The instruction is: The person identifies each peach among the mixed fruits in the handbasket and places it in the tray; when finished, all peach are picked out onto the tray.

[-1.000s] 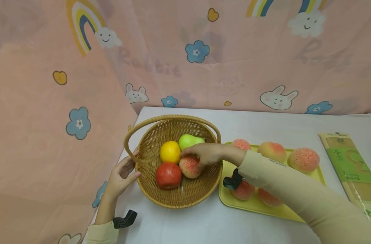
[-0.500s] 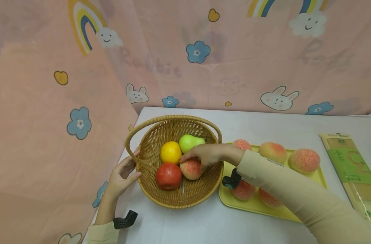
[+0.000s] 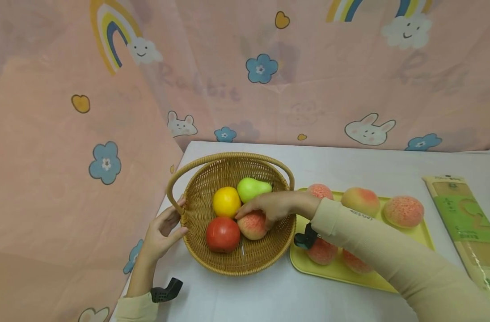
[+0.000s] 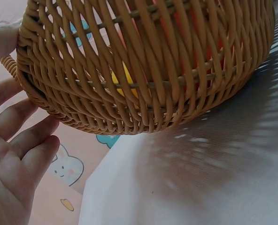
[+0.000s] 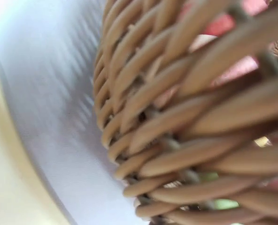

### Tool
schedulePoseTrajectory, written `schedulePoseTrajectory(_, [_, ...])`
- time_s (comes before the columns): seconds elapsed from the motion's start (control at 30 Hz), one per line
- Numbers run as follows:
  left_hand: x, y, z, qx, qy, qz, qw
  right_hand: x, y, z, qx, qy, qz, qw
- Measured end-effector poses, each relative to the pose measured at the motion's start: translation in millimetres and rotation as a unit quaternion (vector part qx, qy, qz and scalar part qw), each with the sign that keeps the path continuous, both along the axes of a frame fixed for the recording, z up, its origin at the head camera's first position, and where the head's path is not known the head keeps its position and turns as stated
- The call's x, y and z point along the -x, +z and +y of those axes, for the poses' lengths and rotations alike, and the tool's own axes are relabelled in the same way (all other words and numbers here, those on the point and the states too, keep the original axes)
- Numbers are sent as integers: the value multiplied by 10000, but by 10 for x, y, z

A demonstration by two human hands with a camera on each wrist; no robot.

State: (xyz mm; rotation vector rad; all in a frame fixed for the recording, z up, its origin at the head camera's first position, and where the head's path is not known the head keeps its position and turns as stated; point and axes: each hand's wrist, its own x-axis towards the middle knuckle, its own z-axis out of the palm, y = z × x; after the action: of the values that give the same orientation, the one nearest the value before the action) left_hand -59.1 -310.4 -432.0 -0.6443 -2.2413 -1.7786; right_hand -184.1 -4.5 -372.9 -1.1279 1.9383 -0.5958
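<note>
A wicker basket [image 3: 245, 264] with an arched handle holds a yellow round fruit [image 3: 226, 202], a green pear [image 3: 253, 188], a red apple-like fruit [image 3: 223, 235] and a peach [image 3: 253, 226]. My right hand [image 3: 271, 208] reaches over the basket's right rim and grips the peach from above, thumb on its near right side. Through the weave, the right wrist view shows bits of pink fruit; that hand is hidden there. My left hand [image 3: 158, 237] rests against the basket's left side by the handle base. In the left wrist view, its relaxed fingers [image 4: 35, 133] touch the outer rim.
Right of the basket, a yellow tray [image 3: 313, 270] carries several peaches, partly covered by the right sleeve [image 3: 373, 237]. Farther right lies a flat green-and-tan package [image 3: 466, 219]. A white cloth covers the table [image 3: 237, 299]; a pink printed curtain [image 3: 309, 89] hangs behind and to the left.
The peach has turned under my right hand and shifted slightly toward me. The red fruit beside it has shifted a little the same way. My left hand stays at the basket's side.
</note>
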Motion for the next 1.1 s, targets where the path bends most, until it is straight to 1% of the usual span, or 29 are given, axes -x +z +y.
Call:
schedulePoseTrajectory(0.13, [-10,28,13,-13,35,-96,9999,-3,-25,2,56,198,436,9988])
schedulePoseTrajectory(0.23, [-8,26,12,-24,22,-84,10000,-2,-51,3,120,334,739,9966])
schedulePoseTrajectory(0.5, [-1,10,17,6,-15,23,10000,5,-82,12,401,550,1194,9905])
schedulePoseTrajectory(0.67, [-2,23,24,23,19,-17,10000,-1,-71,7,376,575,1246,9898])
schedulePoseTrajectory(0.97, [-17,-10,12,29,6,125,9999,-37,-48,9,497,642,1256,9888])
schedulePoseTrajectory(1.1, [-30,-3,9,60,69,68,9999,-69,-17,15,509,665,1255,9885])
